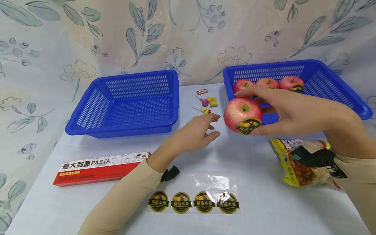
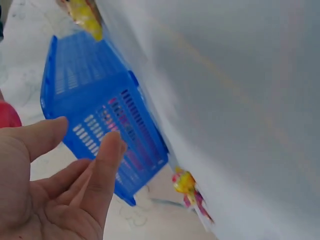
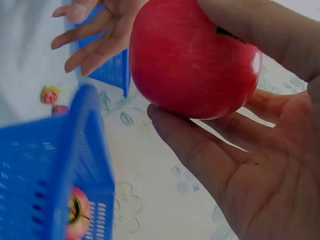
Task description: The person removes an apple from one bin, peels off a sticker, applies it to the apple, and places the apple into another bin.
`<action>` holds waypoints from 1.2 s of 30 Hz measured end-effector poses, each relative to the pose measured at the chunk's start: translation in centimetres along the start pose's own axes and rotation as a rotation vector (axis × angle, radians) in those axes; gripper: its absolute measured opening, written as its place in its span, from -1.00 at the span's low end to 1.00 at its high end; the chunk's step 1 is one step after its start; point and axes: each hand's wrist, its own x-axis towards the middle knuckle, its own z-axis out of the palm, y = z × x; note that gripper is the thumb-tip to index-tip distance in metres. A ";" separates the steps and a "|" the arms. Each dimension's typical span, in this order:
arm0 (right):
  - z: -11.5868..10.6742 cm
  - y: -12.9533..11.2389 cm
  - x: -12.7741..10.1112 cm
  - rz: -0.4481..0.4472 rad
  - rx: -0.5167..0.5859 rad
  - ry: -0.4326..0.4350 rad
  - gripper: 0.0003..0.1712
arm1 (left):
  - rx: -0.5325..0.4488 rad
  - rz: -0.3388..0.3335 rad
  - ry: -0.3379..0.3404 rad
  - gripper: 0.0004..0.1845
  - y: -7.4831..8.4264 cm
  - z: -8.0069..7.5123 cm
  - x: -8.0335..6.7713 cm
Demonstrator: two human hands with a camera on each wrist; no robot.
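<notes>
My right hand (image 1: 289,109) holds a red apple (image 1: 241,111) between thumb and fingers, in front of the right blue basket (image 1: 346,93). A round black-and-gold sticker (image 1: 248,126) is on the apple's lower front. In the right wrist view the apple (image 3: 192,60) fills the grasp. My left hand (image 1: 195,133) hangs over the table's middle, fingers spread and bent a little, with nothing in them; it is apart from the apple. Three more apples (image 1: 267,83) sit in the right basket, at least one with a sticker. A clear sheet with several round stickers (image 1: 181,202) lies at the front.
A second blue basket (image 1: 123,130) stands at the back left. In front of it lies a red-and-white pasta box (image 1: 100,169). Wrapped candies (image 1: 212,101) and lollipops (image 1: 204,102) lie between the baskets. A yellow-edged food packet (image 1: 308,156) lies below the right forearm.
</notes>
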 end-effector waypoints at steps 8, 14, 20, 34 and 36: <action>-2.6 2.0 0.5 0.070 -0.074 0.021 0.04 | -0.114 0.064 0.052 -0.42 1.3 0.5 1.8; -4.2 5.1 1.4 0.082 -0.077 0.044 -0.01 | -0.113 0.081 0.122 -0.51 1.5 1.0 2.8; -6.1 8.4 2.8 0.118 -0.069 -0.007 -0.05 | -0.122 0.044 0.197 -0.59 1.8 1.2 3.6; -5.9 12.3 6.5 0.374 0.014 -0.374 0.17 | -0.007 -0.017 0.227 -0.73 2.7 0.8 4.8; -5.6 12.7 7.0 0.396 0.008 -0.415 0.21 | -0.009 -0.026 0.218 -0.73 2.7 0.8 4.8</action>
